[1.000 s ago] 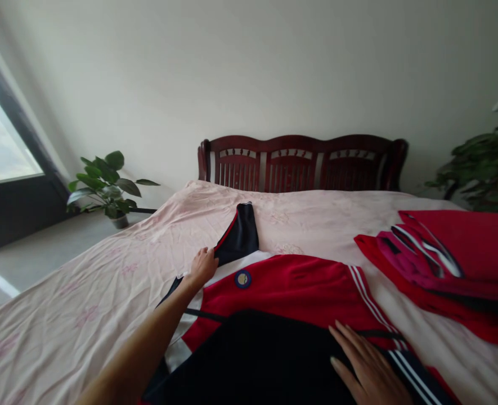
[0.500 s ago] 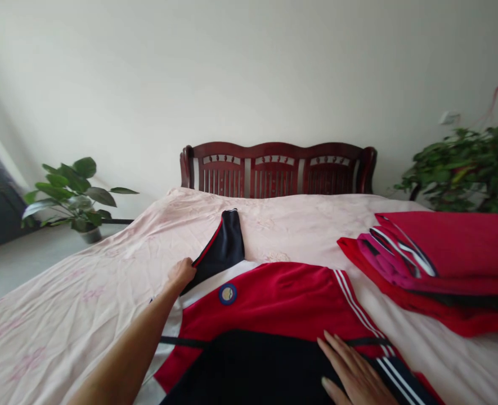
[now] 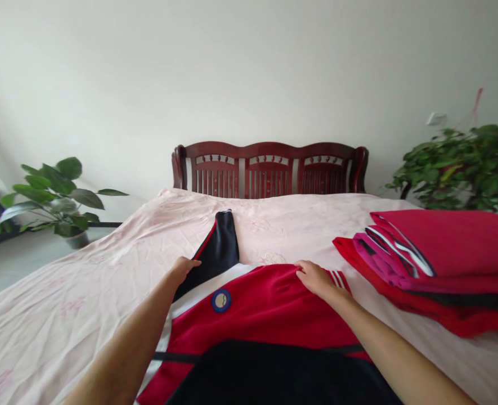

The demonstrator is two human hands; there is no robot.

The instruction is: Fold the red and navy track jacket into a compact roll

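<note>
A red, white and navy tracksuit jacket (image 3: pixel 274 298) with a round blue badge lies spread on the pink bedsheet. Its navy sleeve (image 3: pixel 221 242), edged in red, stretches away toward the far side. My left hand (image 3: pixel 184 269) pinches the outer edge of that sleeve near the shoulder. At the far edge of the red part, my right hand (image 3: pixel 314 275) has its fingers closed on the fabric, beside the white stripes. Dark cloth at the bottom of the view covers the lower jacket; I cannot tell whether it belongs to the jacket.
To the right, a stack of folded clothes (image 3: pixel 451 247) in red, magenta and black rests on the bedsheet (image 3: pixel 97 315). Beyond the bed stands a dark wooden bench back (image 3: pixel 269 169) against the wall. Potted plants (image 3: pixel 58 194) flank the bed on both sides.
My right hand has moved up and away from the jacket's lower right area, where it lay flat, and now grips the far edge. My left hand stays on the sleeve.
</note>
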